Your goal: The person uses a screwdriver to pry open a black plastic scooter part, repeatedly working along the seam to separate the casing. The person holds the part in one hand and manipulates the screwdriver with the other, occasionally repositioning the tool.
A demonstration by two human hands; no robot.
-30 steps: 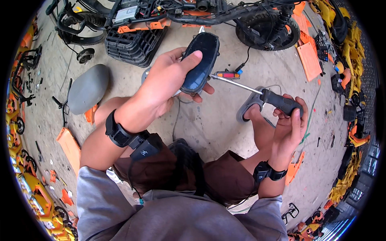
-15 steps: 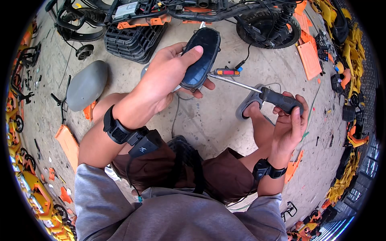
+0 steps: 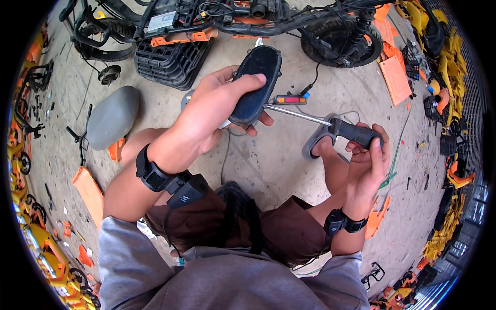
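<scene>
One wide stretch of pale, stained concrete floor (image 3: 284, 170), strewn with loose parts. Across the top edge, a stripped black vehicle frame (image 3: 248, 23) with loops of cable and, at right, a tyred wheel (image 3: 338, 58). Along the right rim, heaps of yellow parts (image 3: 450, 67). Just below the frame, left of centre, a black ribbed crate (image 3: 168, 67). Farther left, a smooth grey rounded shell (image 3: 113, 118), lying on the floor. Smaller again, a flat orange panel (image 3: 395, 80) at upper right.

Next in size, above the middle of the view and raised off the floor: a left hand (image 3: 219, 98) closed around a black oval unit (image 3: 259, 62), thumb flat on the dark face, other fingers behind, with tips showing past the lower right edge. Held tilted, upper end leaning right. Over to the right, a right hand (image 3: 369, 147) gripping a screwdriver (image 3: 343, 129) by the dark handle, thumb near the rear end. Shaft aimed left and slightly upward, tip at the unit's lower right edge; cannot tell whether touching or only just beside. Smallest, a red-and-orange lamp (image 3: 290, 99) on the floor, near a blue connector (image 3: 306, 95).
</scene>
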